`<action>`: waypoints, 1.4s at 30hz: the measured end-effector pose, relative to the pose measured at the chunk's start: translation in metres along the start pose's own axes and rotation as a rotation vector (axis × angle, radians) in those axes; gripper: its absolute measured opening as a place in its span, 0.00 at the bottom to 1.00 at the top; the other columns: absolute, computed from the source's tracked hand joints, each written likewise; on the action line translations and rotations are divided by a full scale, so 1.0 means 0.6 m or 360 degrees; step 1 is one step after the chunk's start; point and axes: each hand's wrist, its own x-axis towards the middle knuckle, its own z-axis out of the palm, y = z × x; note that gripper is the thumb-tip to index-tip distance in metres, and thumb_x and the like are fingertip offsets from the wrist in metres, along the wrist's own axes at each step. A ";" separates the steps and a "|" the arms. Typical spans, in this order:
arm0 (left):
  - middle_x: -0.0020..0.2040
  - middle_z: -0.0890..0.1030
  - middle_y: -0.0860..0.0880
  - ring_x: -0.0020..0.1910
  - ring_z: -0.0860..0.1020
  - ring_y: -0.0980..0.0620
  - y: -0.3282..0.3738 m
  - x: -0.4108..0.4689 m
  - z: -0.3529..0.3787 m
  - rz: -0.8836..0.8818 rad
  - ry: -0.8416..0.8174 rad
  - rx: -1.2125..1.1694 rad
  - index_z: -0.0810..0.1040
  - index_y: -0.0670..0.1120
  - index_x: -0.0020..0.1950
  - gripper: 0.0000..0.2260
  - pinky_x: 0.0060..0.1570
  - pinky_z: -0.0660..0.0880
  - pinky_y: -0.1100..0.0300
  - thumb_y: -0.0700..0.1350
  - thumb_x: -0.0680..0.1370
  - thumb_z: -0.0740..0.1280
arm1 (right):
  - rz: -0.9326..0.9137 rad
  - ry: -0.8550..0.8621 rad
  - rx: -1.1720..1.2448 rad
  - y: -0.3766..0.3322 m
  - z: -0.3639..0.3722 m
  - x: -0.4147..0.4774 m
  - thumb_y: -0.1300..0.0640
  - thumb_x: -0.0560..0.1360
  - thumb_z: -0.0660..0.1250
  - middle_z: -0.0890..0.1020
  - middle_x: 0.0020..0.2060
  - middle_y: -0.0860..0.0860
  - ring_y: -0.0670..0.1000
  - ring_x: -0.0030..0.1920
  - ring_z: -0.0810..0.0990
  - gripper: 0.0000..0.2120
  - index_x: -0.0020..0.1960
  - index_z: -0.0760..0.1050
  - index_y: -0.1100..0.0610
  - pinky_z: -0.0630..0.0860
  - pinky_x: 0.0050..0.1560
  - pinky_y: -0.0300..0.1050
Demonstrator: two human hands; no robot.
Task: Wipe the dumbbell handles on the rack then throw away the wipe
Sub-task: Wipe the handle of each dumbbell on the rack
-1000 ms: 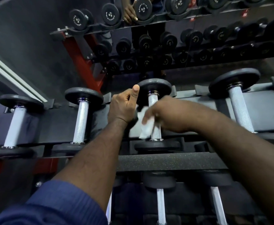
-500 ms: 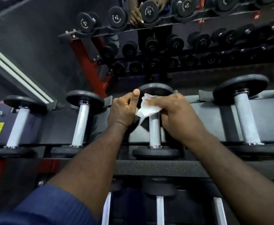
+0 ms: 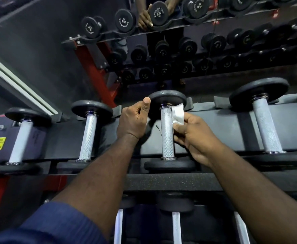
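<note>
Gym rack (image 3: 214, 125), top tier: right hand (image 3: 195, 138) pinches wipe (image 3: 178, 114) against middle dumbbell handle (image 3: 167, 132), far end. Left hand (image 3: 133, 120) curled, thumb up; grip unclear. Advice: wrap wipe round, stroke full length.

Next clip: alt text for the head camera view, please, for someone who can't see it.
A person's right hand pinches a white wipe against the far end of a dumbbell handle on a rack. The left hand sits curled, thumb up, beside that dumbbell's far plate; three more dumbbells lie alongside.
</note>
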 end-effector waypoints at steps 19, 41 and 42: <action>0.27 0.73 0.54 0.33 0.74 0.48 -0.017 0.009 0.004 0.0054 -0.0056 -0.0013 0.75 0.58 0.34 0.29 0.35 0.65 0.54 0.75 0.79 0.48 | -0.0787 0.0250 -0.1873 -0.097 0.014 -0.052 0.52 0.76 0.73 0.84 0.38 0.45 0.42 0.40 0.82 0.03 0.45 0.85 0.49 0.76 0.43 0.35; 0.34 0.78 0.50 0.39 0.77 0.45 -0.003 0.003 -0.011 0.0033 -0.0148 0.0072 0.72 0.53 0.39 0.31 0.37 0.70 0.53 0.76 0.79 0.46 | 0.0001 -0.0553 -0.2731 -0.119 0.093 -0.083 0.56 0.78 0.66 0.78 0.59 0.47 0.49 0.59 0.77 0.15 0.62 0.81 0.44 0.73 0.65 0.45; 0.34 0.78 0.51 0.39 0.77 0.45 -0.002 0.003 -0.011 0.0037 -0.0153 0.0078 0.72 0.54 0.39 0.30 0.37 0.70 0.53 0.76 0.79 0.46 | 0.0110 -0.0576 -0.2703 -0.122 0.096 -0.092 0.56 0.78 0.65 0.81 0.59 0.46 0.49 0.60 0.78 0.15 0.62 0.81 0.42 0.75 0.65 0.48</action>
